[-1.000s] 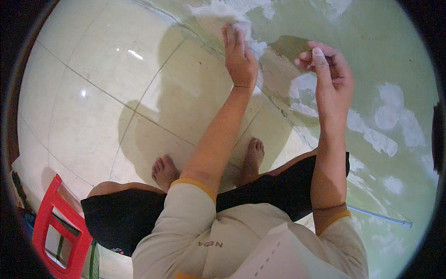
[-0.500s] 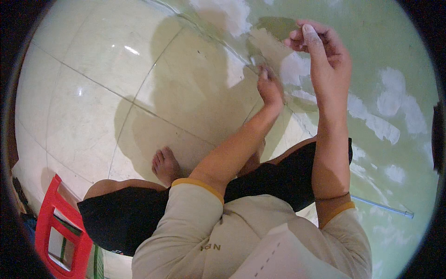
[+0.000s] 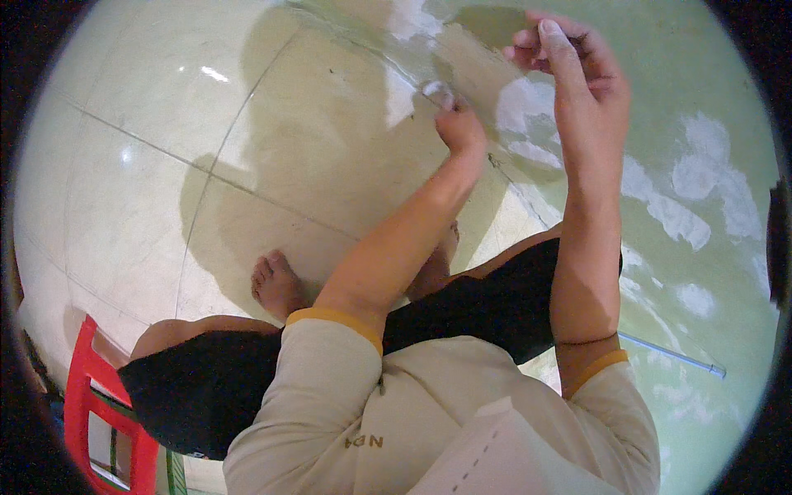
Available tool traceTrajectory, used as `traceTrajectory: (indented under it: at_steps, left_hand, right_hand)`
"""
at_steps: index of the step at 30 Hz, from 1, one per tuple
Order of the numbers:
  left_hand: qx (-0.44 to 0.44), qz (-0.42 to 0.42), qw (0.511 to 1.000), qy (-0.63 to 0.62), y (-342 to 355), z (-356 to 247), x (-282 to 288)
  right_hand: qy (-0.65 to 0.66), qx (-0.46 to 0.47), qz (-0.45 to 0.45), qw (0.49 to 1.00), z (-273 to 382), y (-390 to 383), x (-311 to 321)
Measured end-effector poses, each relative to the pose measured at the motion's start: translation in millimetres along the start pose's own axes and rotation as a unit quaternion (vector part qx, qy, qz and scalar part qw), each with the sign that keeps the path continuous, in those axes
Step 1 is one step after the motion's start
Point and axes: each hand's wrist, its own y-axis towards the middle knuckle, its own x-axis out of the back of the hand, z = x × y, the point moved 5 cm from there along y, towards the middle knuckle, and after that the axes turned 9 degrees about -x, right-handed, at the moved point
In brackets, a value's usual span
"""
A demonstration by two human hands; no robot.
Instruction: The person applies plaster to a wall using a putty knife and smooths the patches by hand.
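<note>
Low by the base of the green wall, my left hand is closed on a small, pale, rounded object. Its exact kind is blurred, and it sits close to the line where floor and wall meet. My right hand is raised in front of the green wall. Its fingers are curled, the thumb bent in against them, and whitish powder coats the thumb. Whether anything is pinched there is too small to tell. White patches smear the wall behind both hands.
Pale floor tiles with dark joints spread to the left, under my shadow. My bare foot rests there. A red plastic stool stands at the lower left. A thin pale blue rod or pipe shows at the right.
My left hand has shifted slightly left and up along the floor edge, and the pale object shows more fully. My right hand stays raised, a little higher in view. The whole view has shifted slightly.
</note>
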Motion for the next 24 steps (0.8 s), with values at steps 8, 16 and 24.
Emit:
traceTrajectory:
  at_steps: [8,16,24]
  left_hand:
    - [-0.072,-0.062,0.995,0.01,24,-9,9]
    - [0.053,-0.025,0.991,-0.121,-13,17,-31]
    - [0.168,-0.03,0.95,-0.261,100,29,16]
  right_hand:
    - [0.024,-0.031,-0.005,0.999,2,-6,4]
    - [0.022,-0.008,-0.019,1.0,2,-7,-5]
    - [-0.047,0.022,0.023,0.998,-3,-8,-5]
